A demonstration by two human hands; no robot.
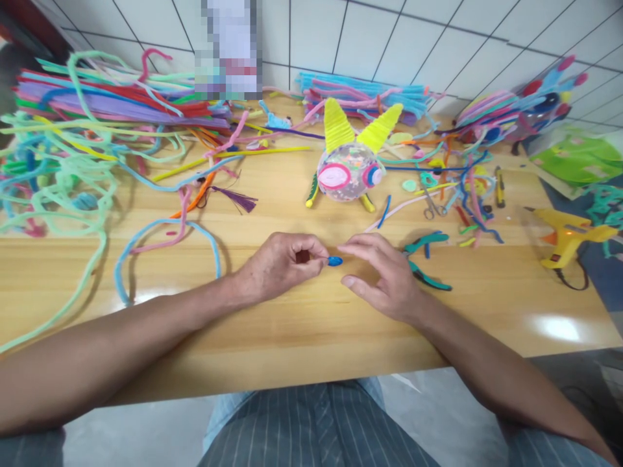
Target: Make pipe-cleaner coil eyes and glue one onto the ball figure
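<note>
Between thumb and forefinger, my left hand (292, 263) pinches a small blue oval piece (335, 261), which looks like coiled pipe cleaner. Just to its right, my right hand (382, 275) has its fingers apart and holds nothing. Green-handled pliers (428, 242) lie beside the right hand, partly hidden by it. Beyond both hands stands a round, glittery figure (346, 170) with two yellow ears, a pink ringed oval on one side and a blue ringed one on the other. Green and yellow feet show below it.
Loose pipe cleaners (73, 175) pile up at the left, with bundles (360, 94) along the tiled wall. A dark purple tassel (236, 199) lies left of the figure. Scissors (431, 206), a yellow cutter (500, 187) and a yellow glue gun (567, 233) are to the right.
</note>
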